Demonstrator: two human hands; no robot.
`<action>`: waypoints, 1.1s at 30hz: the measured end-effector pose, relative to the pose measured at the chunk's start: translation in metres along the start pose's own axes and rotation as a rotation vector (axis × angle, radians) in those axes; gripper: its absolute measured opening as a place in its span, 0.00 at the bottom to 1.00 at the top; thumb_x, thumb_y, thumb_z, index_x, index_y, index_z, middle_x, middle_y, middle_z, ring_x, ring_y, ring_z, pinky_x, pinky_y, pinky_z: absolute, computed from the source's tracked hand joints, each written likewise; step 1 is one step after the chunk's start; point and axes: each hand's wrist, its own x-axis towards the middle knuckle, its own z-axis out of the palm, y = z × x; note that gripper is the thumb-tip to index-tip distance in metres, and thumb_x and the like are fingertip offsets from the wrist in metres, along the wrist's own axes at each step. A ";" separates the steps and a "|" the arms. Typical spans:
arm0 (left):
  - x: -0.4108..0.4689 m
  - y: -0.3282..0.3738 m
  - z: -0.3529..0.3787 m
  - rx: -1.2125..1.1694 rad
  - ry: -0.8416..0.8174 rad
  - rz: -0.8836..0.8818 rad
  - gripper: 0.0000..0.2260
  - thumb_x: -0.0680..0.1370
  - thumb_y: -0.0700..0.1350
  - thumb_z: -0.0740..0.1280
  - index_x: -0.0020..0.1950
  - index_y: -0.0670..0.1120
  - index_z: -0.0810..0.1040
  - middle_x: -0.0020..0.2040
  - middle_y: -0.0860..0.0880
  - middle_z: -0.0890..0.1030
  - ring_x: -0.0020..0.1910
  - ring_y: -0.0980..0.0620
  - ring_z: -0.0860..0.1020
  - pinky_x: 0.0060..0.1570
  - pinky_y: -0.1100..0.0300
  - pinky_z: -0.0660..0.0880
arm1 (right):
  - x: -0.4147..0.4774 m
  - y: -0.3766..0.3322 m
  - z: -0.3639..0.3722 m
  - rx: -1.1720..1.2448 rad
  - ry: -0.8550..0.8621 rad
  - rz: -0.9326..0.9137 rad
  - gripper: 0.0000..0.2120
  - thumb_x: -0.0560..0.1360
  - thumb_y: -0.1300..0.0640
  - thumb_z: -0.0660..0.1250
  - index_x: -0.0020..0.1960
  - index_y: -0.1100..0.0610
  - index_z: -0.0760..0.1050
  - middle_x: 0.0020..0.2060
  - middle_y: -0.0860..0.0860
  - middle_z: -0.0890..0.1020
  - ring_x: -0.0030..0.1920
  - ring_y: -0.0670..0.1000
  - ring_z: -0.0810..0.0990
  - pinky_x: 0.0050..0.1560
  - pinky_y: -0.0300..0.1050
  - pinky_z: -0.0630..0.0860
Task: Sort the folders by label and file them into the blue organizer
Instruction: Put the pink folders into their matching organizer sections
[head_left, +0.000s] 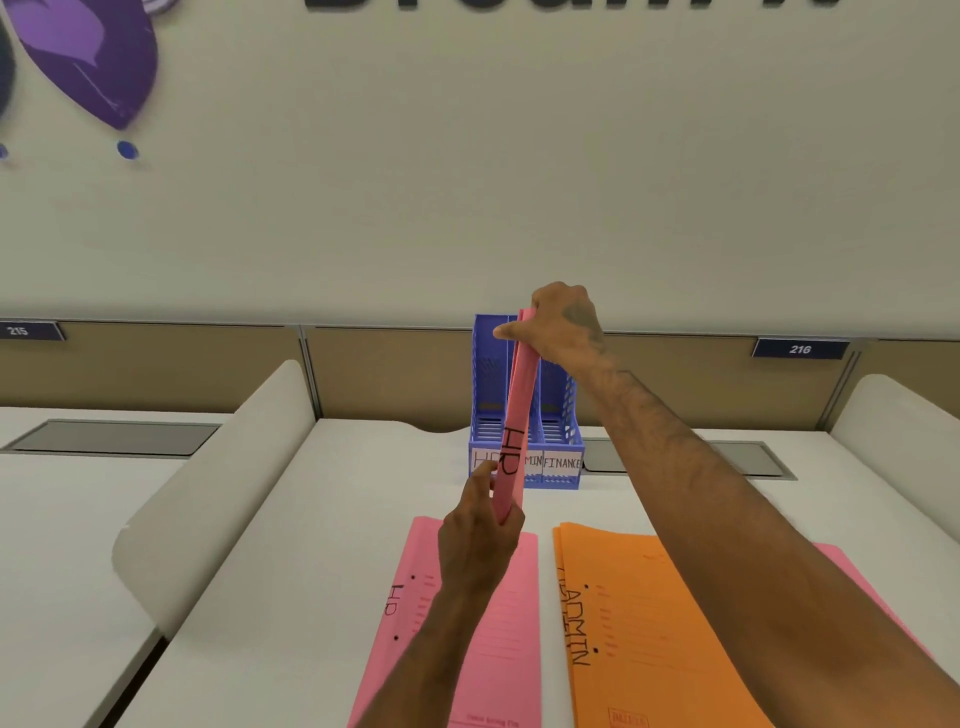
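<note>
A pink folder marked HR (514, 415) is held upright and edge-on in front of the blue organizer (558, 415). My right hand (563, 325) grips its top end and my left hand (480, 530) grips its bottom end. The organizer stands at the back of the desk with three slots labelled HR, ADMIN and FINANCE; the folder hides part of the labels. Another pink HR folder (498, 613) lies flat on the desk near me. Beside it on the right lies an orange ADMIN folder (649, 623), with a pink folder (852, 577) showing under it.
A white curved divider (218, 483) rises on the left of the desk, another (904, 421) on the right. Grey cable hatches (748, 460) are set in the desk behind the organizer. A tan partition (395, 374) and a wall stand behind.
</note>
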 end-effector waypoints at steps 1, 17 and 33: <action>0.005 -0.002 -0.001 0.004 -0.004 0.004 0.25 0.77 0.49 0.70 0.72 0.49 0.65 0.64 0.49 0.80 0.46 0.51 0.83 0.44 0.61 0.79 | 0.002 -0.003 0.002 0.002 0.024 -0.009 0.24 0.65 0.39 0.76 0.39 0.58 0.72 0.35 0.51 0.74 0.36 0.51 0.74 0.32 0.40 0.67; 0.117 -0.126 0.027 0.236 -0.587 -0.034 0.51 0.70 0.58 0.76 0.80 0.55 0.43 0.81 0.53 0.46 0.80 0.48 0.49 0.72 0.47 0.64 | 0.094 -0.018 0.033 0.018 0.314 -0.055 0.08 0.71 0.57 0.69 0.41 0.62 0.76 0.38 0.55 0.82 0.38 0.56 0.80 0.39 0.46 0.77; 0.195 -0.190 0.107 0.481 -0.860 -0.002 0.51 0.74 0.55 0.73 0.80 0.49 0.36 0.81 0.51 0.37 0.80 0.45 0.41 0.74 0.41 0.62 | 0.157 0.027 0.141 0.046 0.441 -0.196 0.12 0.78 0.56 0.66 0.47 0.66 0.76 0.41 0.59 0.84 0.36 0.56 0.82 0.40 0.47 0.81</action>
